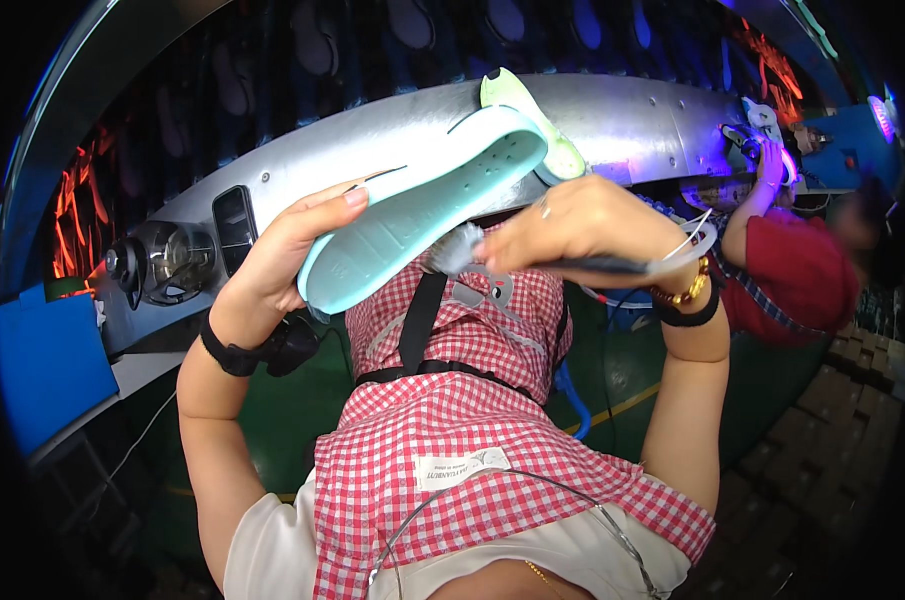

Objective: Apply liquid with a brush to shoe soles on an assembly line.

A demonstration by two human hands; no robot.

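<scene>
Head view: the left hand (287,255) is raised in front of the chest, its fingers (322,205) wrapped over the edge of a pale mint shoe sole (422,205) and grasping it. The sole is tilted, its heel end low beside the left palm and its toe end rising toward the upper right, with the perforated inner face turned up. The right hand (572,225) is clenched on the dark handle of a brush (462,250), whose grey bristle head touches the lower edge of the sole near its middle. A white cord loops off the right wrist beside a beaded bracelet (684,292) and a black wristband. Behind the sole, a second pale green sole (532,125) lies on the curved grey metal conveyor guard (632,120). A red checked apron (452,440) with black straps covers the torso below the hands. At the right, another person in a red sleeve (787,265) reaches up to a white piece at the conveyor. A blue bin (42,365) stands at the left edge.
</scene>
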